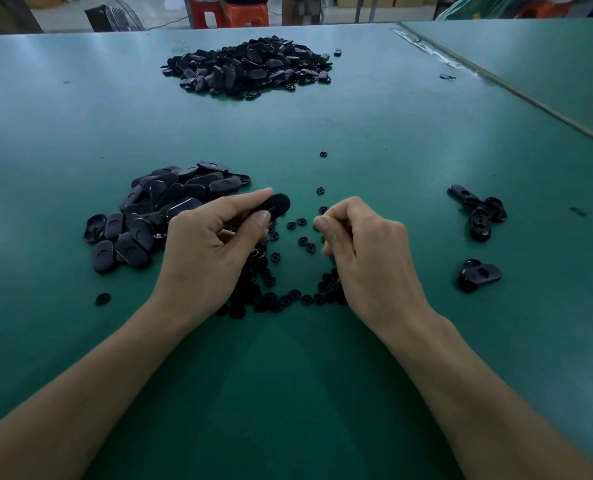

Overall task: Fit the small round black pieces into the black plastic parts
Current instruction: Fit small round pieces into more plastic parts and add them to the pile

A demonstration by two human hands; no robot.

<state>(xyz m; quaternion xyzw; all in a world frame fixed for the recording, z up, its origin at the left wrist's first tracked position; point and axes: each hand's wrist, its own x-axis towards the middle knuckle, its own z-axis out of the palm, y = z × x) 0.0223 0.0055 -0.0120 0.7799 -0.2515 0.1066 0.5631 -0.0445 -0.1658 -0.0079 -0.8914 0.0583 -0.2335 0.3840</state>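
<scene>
My left hand [207,244] pinches one oblong black plastic part [275,205] between thumb and fingers, just above the green table. My right hand [364,251] hovers beside it with its fingers curled; whether a round piece sits between the fingertips is hidden. Several small round black pieces [288,299] lie scattered between and under both hands. A heap of black plastic parts [163,213] lies to the left of my left hand.
A bigger heap of black parts [250,65] lies far back on the green table [392,133]. A few parts [478,213] and two more [478,275] lie to the right. One stray round piece [102,299] lies at the left. A seam [530,98] runs diagonally at the right.
</scene>
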